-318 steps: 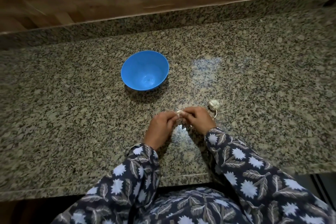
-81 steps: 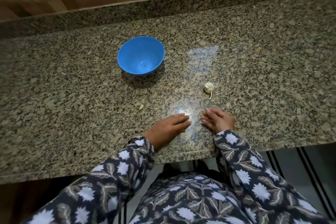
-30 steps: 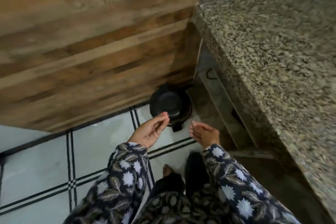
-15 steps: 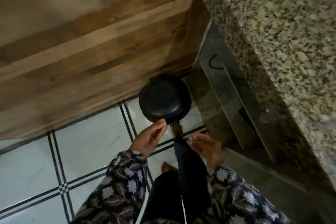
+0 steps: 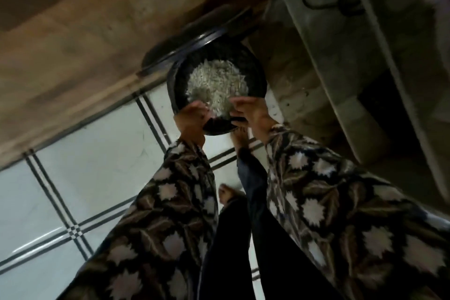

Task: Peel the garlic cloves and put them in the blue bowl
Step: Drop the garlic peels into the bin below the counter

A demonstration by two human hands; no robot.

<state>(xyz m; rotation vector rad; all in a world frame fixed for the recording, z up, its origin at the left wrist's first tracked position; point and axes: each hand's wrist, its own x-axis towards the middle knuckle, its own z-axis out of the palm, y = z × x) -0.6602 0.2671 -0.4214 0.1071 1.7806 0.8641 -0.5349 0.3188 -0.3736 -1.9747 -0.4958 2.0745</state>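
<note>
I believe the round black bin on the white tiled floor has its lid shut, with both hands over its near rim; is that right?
Not quite: the head view shows the lid of the round black bin raised, not shut, with pale scraps inside. The bin does stand on the white tiled floor, left hand and right hand over its near rim.

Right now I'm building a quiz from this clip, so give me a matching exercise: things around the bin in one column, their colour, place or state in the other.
Things:
1. bin lid
2. pale scraps
3. floor tiles
4. right hand

Descriptions:
A. white with dark lines
B. raised open
C. over the near rim of the bin
D. heaped inside the bin

Pairs: 1-B, 2-D, 3-A, 4-C.
</note>
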